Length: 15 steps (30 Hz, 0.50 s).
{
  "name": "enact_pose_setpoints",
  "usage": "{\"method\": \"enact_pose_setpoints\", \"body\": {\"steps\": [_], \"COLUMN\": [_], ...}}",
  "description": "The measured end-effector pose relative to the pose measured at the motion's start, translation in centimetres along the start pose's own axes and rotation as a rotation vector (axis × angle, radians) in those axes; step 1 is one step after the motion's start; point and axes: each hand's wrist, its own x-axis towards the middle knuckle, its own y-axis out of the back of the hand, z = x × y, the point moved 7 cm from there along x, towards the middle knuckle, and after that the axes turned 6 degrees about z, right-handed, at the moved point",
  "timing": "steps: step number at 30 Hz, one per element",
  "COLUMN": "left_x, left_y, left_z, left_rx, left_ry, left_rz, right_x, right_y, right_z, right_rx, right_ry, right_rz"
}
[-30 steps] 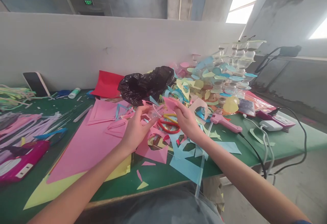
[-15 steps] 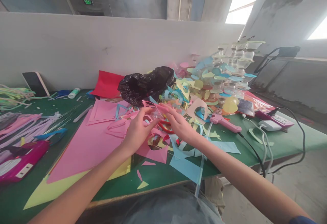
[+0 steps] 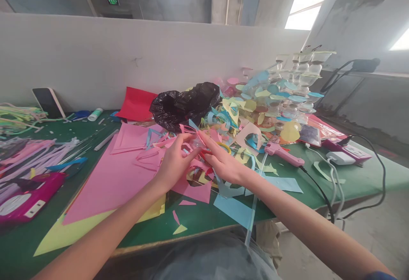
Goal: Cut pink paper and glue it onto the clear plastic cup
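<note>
My left hand (image 3: pixel 175 160) and my right hand (image 3: pixel 222 158) meet over a heap of paper scraps in the middle of the table. Between the fingertips is a small clear plastic piece (image 3: pixel 195 143) with pink paper at it; my left hand is closed on it. The fingers of my right hand bend round scissors with red and yellow handles (image 3: pixel 227 147), mostly hidden by the hand. Large pink sheets (image 3: pixel 105 186) lie left of my left hand. A black plastic bag (image 3: pixel 185 105) stands behind both hands.
A pink glue gun (image 3: pixel 283 154) lies to the right, its cord over the table edge. Clear cups (image 3: pixel 302 77) are stacked behind it. A magenta box (image 3: pixel 30 197), straws (image 3: pixel 47 156) and a phone (image 3: pixel 47 103) are at the left.
My right hand has curled its fingers further in, and a yellow scissor handle now shows beside it. The whole view has shifted slightly.
</note>
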Motion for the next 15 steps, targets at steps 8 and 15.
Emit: {"method": "enact_pose_setpoints", "body": {"steps": [8, 15], "left_x": [0.01, -0.06], "left_y": [-0.15, -0.21], "left_z": [0.23, 0.69], "left_rx": [0.017, 0.043], "left_ry": [-0.022, -0.04], "left_rz": [0.001, 0.003], "right_x": [-0.21, -0.24], "right_y": [-0.09, -0.78], "right_z": [0.23, 0.28], "right_rx": [0.068, 0.121], "right_ry": [-0.075, -0.057], "right_rz": [0.005, -0.029]}}
